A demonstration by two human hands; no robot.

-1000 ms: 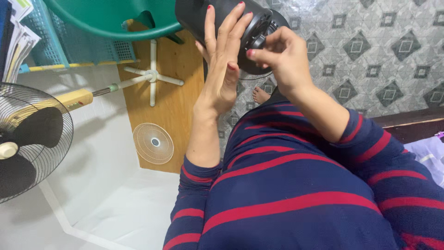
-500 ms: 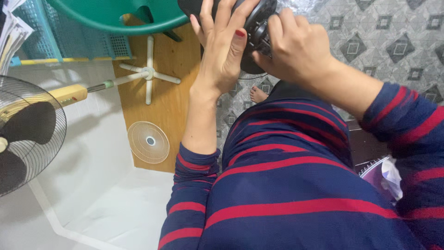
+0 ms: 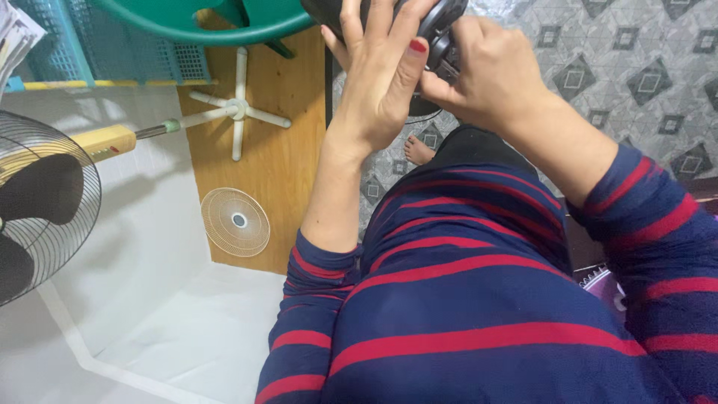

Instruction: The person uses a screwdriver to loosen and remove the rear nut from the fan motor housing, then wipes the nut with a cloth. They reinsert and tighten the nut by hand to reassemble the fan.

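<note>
A black rounded device (image 3: pixel 441 22) is raised at the top of the head view, partly cut off by the frame edge. My left hand (image 3: pixel 378 71) presses flat against its near side with the fingers spread upward. My right hand (image 3: pixel 486 71) grips it from the right, fingers curled around its edge. Both arms wear navy sleeves with red stripes. What the device is cannot be told from here.
A wooden board (image 3: pixel 273 150) lies on the white floor with a white cross-shaped stand (image 3: pixel 238 108) and a small round cream grille (image 3: pixel 235 222) on it. A black fan cage (image 3: pixel 41 202) stands at left beside a yellow-handled tool (image 3: pixel 105 141). A green tub (image 3: pixel 217 19) and blue basket (image 3: pixel 112 45) sit behind.
Both hands and the black device have risen toward the top of the view, and the view has shifted so the device is more cut off.
</note>
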